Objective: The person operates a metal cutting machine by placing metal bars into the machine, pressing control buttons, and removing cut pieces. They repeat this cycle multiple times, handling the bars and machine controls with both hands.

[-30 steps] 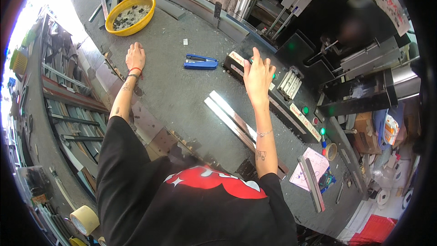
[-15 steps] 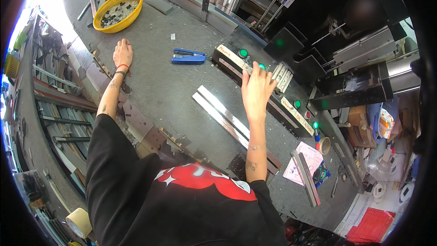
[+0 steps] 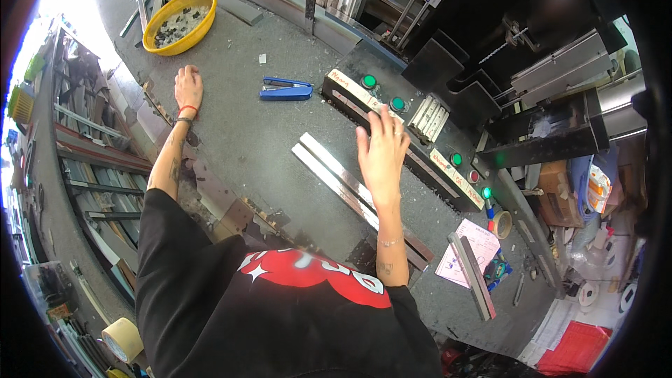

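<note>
While the right hand (image 3: 383, 156) hangs wide, fingers loosely spread and seemingly holding nothing, over the near edge of the panel (image 3: 435, 177), the left hand (image 3: 189, 91) rests, back up and fingers slightly curled, left of the stapler (image 3: 287, 92); whether something lies under its palm I cannot tell. Nor can I tell if the right fingertips touch the panel.

The panel starts just right of the stapler, and its long axis slants from there toward the lower right, buttons (image 3: 397, 104) along its top. Two shiny strips (image 3: 334, 166) lie side by side on almost the same slant, their upper ends just below the stapler and their far ends running under the right forearm, away from it.

Half a second ago the right fingers reached the second button from the stapler; now the hand is drawn back toward the person and that button shows whole. The stapler, strips and left hand keep about the same places relative to one another.

A broad stretch of bench (image 3: 245, 133) runs between the stapler and the left hand, and a narrower one between the stapler and the strips. The bench's ragged near edge passes left of the stapler, close by the left wrist. Beyond the stapler, up and left, stands the basin (image 3: 178, 47).
</note>
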Demonstrator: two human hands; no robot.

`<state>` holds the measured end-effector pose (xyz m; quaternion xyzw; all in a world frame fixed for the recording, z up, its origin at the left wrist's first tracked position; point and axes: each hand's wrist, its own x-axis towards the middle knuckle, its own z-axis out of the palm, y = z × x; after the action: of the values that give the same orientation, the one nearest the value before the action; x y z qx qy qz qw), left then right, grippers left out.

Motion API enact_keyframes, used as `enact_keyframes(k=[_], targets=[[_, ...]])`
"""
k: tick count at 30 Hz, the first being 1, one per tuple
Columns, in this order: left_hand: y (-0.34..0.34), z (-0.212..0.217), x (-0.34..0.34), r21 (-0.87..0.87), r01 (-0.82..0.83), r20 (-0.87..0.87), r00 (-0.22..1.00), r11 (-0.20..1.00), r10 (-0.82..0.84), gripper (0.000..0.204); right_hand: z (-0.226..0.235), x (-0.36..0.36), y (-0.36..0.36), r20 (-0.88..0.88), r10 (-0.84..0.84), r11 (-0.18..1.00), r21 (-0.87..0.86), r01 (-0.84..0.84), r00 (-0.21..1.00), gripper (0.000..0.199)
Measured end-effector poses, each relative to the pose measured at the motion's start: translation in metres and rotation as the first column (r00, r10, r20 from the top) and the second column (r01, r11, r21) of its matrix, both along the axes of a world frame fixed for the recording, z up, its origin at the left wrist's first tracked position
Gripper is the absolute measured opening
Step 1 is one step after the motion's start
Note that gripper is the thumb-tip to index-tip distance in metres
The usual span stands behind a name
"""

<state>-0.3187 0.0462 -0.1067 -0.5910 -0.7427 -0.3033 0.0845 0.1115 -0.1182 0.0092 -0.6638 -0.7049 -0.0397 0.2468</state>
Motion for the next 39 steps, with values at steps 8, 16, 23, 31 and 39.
enact_keyframes(k=[8, 16, 23, 31, 39], targets=[[-0.112, 0.131, 0.22, 0.009, 0.927, 0.262, 0.361, 0.376, -0.895, 0.023, 0.04, -0.007, -0.068, 0.148, 0.575, 0.818, -0.131, -0.561, 0.805, 0.025], [-0.182, 0.224, 0.261, -0.161, 0.94, 0.511, -0.182, -0.302, -0.84, 0.033, 0.093, 0.014, -0.123, 0.438, 0.719, 0.687, -0.331, -0.646, 0.54, 0.029], [-0.203, 0.229, 0.262, 0.005, 0.983, 0.638, -0.146, -0.185, -0.756, 0.029, 0.11, 0.011, -0.126, 0.509, 0.671, 0.713, -0.242, -0.658, 0.54, 0.034], [-0.206, 0.232, 0.258, 0.056, 0.988, 0.687, -0.145, -0.147, -0.712, 0.026, 0.11, 0.003, -0.118, 0.406, 0.681, 0.714, -0.184, -0.676, 0.609, 0.024], [-0.183, 0.222, 0.26, 0.015, 0.967, 0.785, -0.169, -0.254, -0.596, 0.038, 0.098, 0.005, -0.104, 0.273, 0.681, 0.726, -0.123, -0.677, 0.68, 0.022]])
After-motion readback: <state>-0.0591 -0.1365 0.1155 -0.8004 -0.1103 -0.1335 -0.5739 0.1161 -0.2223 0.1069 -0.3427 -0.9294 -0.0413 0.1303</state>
